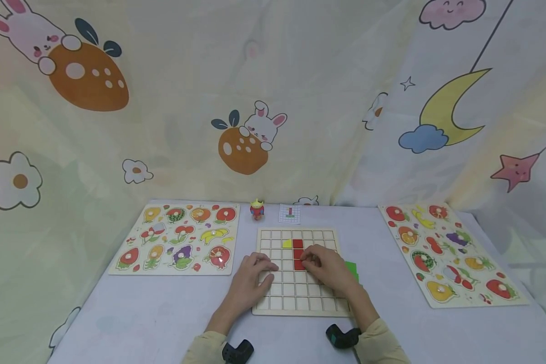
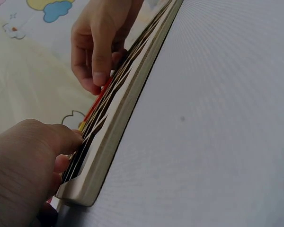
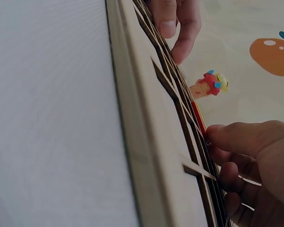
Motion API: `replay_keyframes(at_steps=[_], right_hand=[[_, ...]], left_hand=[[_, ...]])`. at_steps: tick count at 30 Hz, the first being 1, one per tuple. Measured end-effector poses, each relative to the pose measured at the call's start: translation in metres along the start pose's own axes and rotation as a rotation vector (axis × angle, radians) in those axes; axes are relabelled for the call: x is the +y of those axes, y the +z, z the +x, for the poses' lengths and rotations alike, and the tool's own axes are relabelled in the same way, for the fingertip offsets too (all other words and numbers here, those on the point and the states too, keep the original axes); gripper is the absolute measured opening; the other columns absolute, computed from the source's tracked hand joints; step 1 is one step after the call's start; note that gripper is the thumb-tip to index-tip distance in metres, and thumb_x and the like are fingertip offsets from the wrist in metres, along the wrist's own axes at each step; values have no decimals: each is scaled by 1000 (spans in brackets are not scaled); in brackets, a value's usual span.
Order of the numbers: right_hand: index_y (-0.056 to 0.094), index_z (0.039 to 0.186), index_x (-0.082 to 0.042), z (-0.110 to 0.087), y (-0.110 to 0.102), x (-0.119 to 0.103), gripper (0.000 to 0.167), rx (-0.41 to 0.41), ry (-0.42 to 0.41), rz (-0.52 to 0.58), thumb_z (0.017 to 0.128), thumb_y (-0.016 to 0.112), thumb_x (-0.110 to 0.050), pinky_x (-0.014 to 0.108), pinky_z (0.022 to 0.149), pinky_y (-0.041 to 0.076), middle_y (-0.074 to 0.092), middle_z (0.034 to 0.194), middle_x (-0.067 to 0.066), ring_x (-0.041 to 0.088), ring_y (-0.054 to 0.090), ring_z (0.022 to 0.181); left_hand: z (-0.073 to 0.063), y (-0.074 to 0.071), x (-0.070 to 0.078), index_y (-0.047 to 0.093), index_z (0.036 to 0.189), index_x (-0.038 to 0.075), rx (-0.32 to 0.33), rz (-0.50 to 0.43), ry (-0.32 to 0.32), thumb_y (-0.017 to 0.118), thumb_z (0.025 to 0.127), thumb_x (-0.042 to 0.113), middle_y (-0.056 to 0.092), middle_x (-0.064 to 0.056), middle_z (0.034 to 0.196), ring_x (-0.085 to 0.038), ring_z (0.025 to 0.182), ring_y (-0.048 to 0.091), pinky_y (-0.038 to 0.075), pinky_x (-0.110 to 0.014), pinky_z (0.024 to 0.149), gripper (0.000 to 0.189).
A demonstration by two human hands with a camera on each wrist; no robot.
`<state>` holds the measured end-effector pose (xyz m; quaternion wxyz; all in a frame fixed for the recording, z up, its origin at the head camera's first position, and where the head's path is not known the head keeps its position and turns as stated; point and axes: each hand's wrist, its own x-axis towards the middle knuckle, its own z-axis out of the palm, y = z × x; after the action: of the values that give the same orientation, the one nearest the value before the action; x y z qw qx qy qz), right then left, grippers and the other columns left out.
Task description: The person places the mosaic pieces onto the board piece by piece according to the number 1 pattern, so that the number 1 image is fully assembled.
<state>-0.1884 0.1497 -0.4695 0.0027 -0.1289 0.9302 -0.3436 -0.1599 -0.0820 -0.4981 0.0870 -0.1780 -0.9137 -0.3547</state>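
A wooden grid board [image 1: 282,303] lies on the table, with several red square tiles [image 1: 298,244] in a column and a yellow square tile [image 1: 287,244] beside the top one. My right hand [image 1: 329,268] has its thumb and forefinger at the lowest red tile, pinching its edge. In the right wrist view the fingertips [image 3: 215,134] meet the end of the red strip. My left hand [image 1: 250,280] rests on the board's left side, its fingers loosely bent over the grid. Green pieces [image 1: 352,268] show partly behind my right hand.
A small toy figure [image 1: 257,209] and a pattern card [image 1: 289,214] are behind the board. Fruit puzzle boards lie on the left [image 1: 173,270] and on the right [image 1: 478,301]. A printed curtain [image 1: 177,126] hangs behind the table.
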Motion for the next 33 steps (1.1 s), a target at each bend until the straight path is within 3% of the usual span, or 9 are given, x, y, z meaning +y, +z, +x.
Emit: replay_keyframes(at_steps=[9,20,33], right_hand=[[66,96,-22,1,-6,4,9,-31,-42,29,88,66,-20,21,63,41,61,85,-13,8,49,71],[66,100,-18,1,-22,11,10,-19,-6,104,91,62,-21,22,67,45,65,91,-7,11,54,75],[64,105,-12,-4,-55,47,18,43,24,67,93,59,-23,23,65,44,65,97,4,13,54,76]], left_hand=[[-1,0,-1,68,102,28,7,10,4,67,86,20,54,8,112,-8,101,44,46,-30,82,18],[-1,0,0,68,102,28,9,3,5,67,86,19,54,9,112,-8,100,43,46,-29,82,18],[0,0,1,68,102,28,9,18,0,67,85,19,55,8,112,-8,101,44,46,-30,82,19]])
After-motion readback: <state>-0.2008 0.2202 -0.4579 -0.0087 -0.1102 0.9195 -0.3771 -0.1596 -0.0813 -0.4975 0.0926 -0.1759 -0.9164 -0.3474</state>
